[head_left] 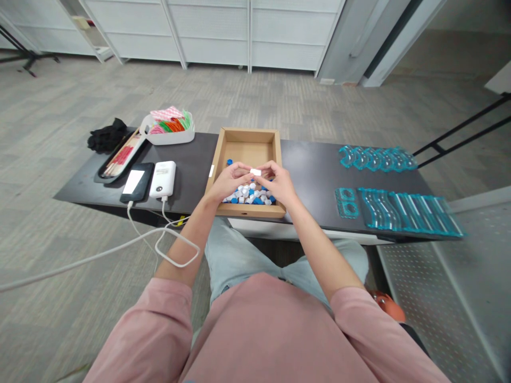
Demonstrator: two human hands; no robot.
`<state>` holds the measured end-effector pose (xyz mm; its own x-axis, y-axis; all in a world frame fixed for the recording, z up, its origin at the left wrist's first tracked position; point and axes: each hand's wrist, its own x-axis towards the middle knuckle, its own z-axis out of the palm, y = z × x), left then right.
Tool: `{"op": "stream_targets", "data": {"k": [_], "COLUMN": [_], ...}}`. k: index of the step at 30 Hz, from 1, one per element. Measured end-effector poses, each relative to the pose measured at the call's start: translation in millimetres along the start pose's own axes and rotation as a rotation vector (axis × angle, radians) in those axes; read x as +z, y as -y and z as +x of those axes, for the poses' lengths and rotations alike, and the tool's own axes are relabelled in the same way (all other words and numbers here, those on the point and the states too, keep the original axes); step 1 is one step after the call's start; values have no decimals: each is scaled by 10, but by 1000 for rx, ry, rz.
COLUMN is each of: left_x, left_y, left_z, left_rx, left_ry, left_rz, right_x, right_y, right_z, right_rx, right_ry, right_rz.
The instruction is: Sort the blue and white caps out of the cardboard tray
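A small white block [256, 172] is pinched between the fingertips of both hands, above the cardboard box [243, 211]. My left hand [231, 182] is closed on its left side. From the right, my right hand [278, 183] grips the same block with thumb and fingers. Beneath the hands, a heap of small white and blue blocks [252, 193] lies in the near half of the box, partly hidden by the fingers. One blue block [229, 161] sits apart near the left wall.
Left of the box lie a white power bank [163, 179], a black phone [137, 182], a black tray [120, 157] and a white container [170, 137] of coloured strands. Teal plastic track pieces [409, 211] rest at right. A white cable [99, 258] crosses my left forearm.
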<state>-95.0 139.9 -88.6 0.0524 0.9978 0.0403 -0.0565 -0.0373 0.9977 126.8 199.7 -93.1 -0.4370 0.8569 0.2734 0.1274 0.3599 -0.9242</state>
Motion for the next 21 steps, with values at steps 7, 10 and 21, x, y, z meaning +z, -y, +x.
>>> {"op": "stream_targets", "data": {"k": [7,10,21], "left_x": [74,60,-1133], "left_y": [-56,-141,-231], "left_z": [-33,-63,-210], "left_rx": [2,39,-46], "left_ry": [-13,-182,-769], "left_rz": [48,207,910], "right_x": [-2,6,-195], "right_y": [-7,-11,-56], "right_z": [-3,3,178], "right_rx": [8,38,53], "right_ry": [-6,-4,-110], "right_rz": [16,-7,76]}}
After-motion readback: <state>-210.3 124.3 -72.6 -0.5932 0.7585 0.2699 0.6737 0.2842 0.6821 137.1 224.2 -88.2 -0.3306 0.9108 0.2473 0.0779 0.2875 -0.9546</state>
